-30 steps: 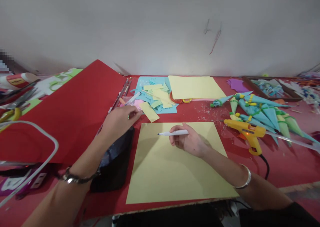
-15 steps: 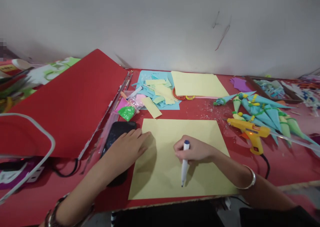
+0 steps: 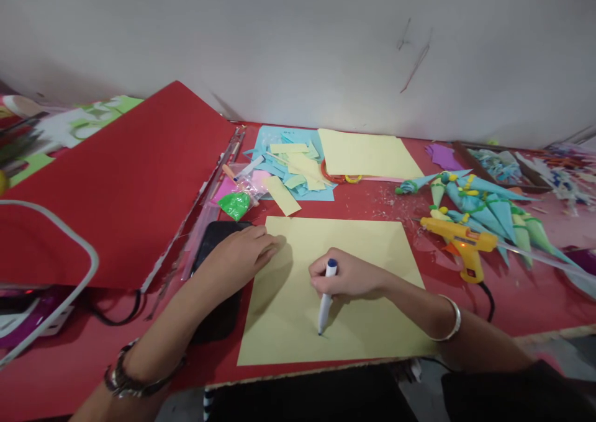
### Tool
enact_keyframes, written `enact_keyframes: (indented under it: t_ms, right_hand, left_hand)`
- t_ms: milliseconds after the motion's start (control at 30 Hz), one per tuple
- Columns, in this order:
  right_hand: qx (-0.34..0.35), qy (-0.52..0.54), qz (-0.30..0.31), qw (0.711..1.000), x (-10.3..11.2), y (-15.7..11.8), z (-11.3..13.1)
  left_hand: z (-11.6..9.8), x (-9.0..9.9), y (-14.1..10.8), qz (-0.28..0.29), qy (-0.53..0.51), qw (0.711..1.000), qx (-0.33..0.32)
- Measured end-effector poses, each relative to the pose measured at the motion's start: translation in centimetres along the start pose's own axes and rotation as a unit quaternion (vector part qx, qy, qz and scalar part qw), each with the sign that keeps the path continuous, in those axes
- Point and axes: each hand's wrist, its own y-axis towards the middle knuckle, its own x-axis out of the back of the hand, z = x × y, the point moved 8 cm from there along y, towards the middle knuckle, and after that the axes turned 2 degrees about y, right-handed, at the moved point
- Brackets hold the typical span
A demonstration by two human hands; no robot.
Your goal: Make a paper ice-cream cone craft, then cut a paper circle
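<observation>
A pale yellow sheet of paper (image 3: 372,341) lies flat on the red table in front of me. My right hand (image 3: 344,274) grips a white marker with a blue end (image 3: 325,307), its tip touching the sheet in the lower middle, where a tiny dark mark shows. At the sheet's upper left edge rests my left hand (image 3: 242,254), holding nothing, fingers loosely extended and slightly bent. Beneath that hand and wrist is a black phone (image 3: 218,326), partly covered.
A yellow glue gun (image 3: 465,242) with a lit orange light lies right, beside several blue and green paper cones (image 3: 500,214). Paper scraps (image 3: 302,167), a capped marker (image 3: 250,168) and more yellow sheets (image 3: 367,152) lie behind. A big red board (image 3: 135,192) leans left.
My right hand has moved left, and the marker tip has come down onto the sheet, leaving a tiny mark. The left hand stays at the sheet's edge. The view has shifted slightly.
</observation>
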Motion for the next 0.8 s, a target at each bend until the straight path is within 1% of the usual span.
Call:
enact_keyframes:
  t_ms: [100, 133, 267, 400, 500, 567, 633, 700, 800]
  right_hand:
    - [0.005, 0.006, -0.017, 1.000, 0.0, 0.4, 0.1]
    - [0.006, 0.007, -0.025, 1.000, 0.1, 0.6, 0.0]
    - [0.013, 0.006, -0.071, 0.997, 0.8, 1.3, -0.1]
    - [0.057, -0.004, -0.124, 0.991, 1.7, 1.6, 0.5]
    - [0.081, -0.007, -0.186, 0.979, 3.2, 1.3, 1.0]
    - [0.085, -0.004, -0.240, 0.967, 4.5, 0.7, 0.9]
    - [0.088, 0.002, -0.279, 0.956, 5.8, -0.1, 0.6]
    - [0.089, 0.008, -0.288, 0.954, 6.4, -1.0, 0.2]
    - [0.075, 0.012, -0.257, 0.963, 5.7, -1.8, -0.5]
  left_hand:
    - [-0.1, -0.4, -0.1, 0.039, 0.008, 0.999, 0.003]
    - [0.0, -0.5, -0.1, 0.045, 0.007, 0.999, 0.007]
    - [0.3, -0.6, -0.1, 0.050, -0.013, 0.998, 0.021]
    - [0.6, -0.8, -0.1, 0.049, -0.037, 0.998, 0.029]
    - [0.6, -0.8, -0.2, 0.048, -0.038, 0.998, 0.028]
    - [0.6, -0.8, -0.2, 0.047, -0.040, 0.998, 0.029]
    - [0.6, -0.7, -0.2, 0.046, -0.042, 0.998, 0.032]
    - [0.6, -0.7, -0.2, 0.049, -0.032, 0.998, 0.032]
    - [0.4, -0.8, -0.2, 0.049, -0.010, 0.999, 0.018]
